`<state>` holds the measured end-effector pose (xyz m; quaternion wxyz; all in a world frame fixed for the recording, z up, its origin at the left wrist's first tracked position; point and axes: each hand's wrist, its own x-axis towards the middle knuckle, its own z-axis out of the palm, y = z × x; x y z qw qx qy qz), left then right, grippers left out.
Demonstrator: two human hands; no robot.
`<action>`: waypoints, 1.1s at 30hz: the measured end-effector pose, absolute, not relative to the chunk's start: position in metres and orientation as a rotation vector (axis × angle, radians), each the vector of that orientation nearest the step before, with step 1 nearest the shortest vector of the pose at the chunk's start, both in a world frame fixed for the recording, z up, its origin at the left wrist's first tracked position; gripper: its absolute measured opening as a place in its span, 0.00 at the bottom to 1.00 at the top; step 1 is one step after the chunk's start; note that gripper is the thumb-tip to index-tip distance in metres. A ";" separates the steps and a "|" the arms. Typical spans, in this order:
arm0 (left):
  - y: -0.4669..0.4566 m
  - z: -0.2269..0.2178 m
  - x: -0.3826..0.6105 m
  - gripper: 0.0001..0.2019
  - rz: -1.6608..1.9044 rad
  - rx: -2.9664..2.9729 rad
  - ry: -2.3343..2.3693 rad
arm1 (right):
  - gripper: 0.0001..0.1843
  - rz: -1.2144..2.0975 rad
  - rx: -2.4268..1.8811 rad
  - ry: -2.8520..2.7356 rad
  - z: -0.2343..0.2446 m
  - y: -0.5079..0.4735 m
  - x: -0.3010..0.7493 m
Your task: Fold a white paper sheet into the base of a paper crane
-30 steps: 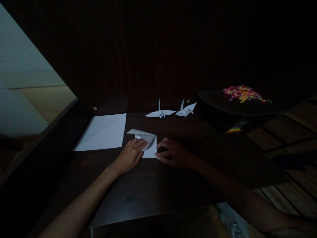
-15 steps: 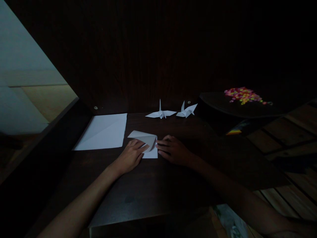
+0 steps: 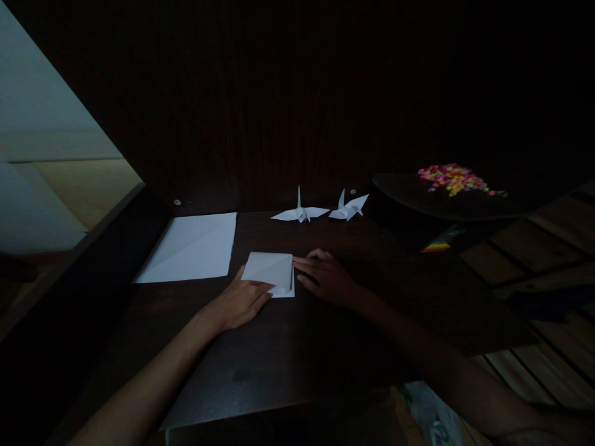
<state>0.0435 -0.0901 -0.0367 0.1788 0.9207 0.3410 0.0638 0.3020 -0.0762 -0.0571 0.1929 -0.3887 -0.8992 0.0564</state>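
Note:
A white sheet of folded paper (image 3: 269, 269) lies on the dark tabletop in front of me, its upper layer standing slightly off the one beneath. My left hand (image 3: 242, 302) rests at its lower left. The fingers stretch flat under the raised layer, which hides their tips. At the paper's right edge, my right hand (image 3: 325, 279) has its fingertips touching the upper right corner, fingers extended and thumb apart. Behind the paper stand two white paper cranes, a left crane (image 3: 301, 214) with wings spread and a right crane (image 3: 348, 210) turned sideways.
A larger stack of white paper (image 3: 195, 244) lies to the left, beside a raised dark side board (image 3: 83, 254). To the right, a dark curved shelf (image 3: 400, 192) bears a heap of small colourful pieces (image 3: 453, 178). A plastic bag (image 3: 432, 409) sits below the table's front edge.
The upper paper layer, curled and skewed before, now lies flatter and squarer over the lower one, covering more of my left fingers. My right fingertips have shifted slightly upward along the right edge.

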 end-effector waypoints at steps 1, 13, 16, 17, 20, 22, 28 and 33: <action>-0.091 -0.035 0.044 0.17 0.162 2.601 0.963 | 0.22 0.160 -1.094 -2.522 -0.057 -0.076 0.302; -0.096 -0.030 0.043 0.19 0.280 2.546 0.984 | 0.15 0.221 -1.146 -2.392 -0.057 -0.077 0.297; -0.095 -0.035 0.047 0.23 0.354 2.557 1.110 | 0.14 0.291 -1.180 -2.355 -0.057 -0.077 0.296; -0.095 -0.036 0.048 0.22 0.400 2.559 1.141 | 0.13 0.313 -1.179 -2.346 -0.057 -0.077 0.295; -0.092 -0.040 0.049 0.15 0.585 2.537 1.080 | 0.12 0.384 -1.157 -2.292 -0.057 -0.077 0.294; -0.090 -0.040 0.049 0.12 0.678 2.513 0.976 | 0.10 0.428 -1.152 -2.229 -0.056 -0.078 0.292; -0.086 -0.038 0.045 0.14 0.778 2.320 0.914 | 0.09 0.633 -1.241 -2.031 -0.049 -0.078 0.291; -0.086 -0.043 0.043 0.19 0.871 2.174 0.965 | 0.12 1.044 -1.209 -1.819 -0.049 -0.078 0.291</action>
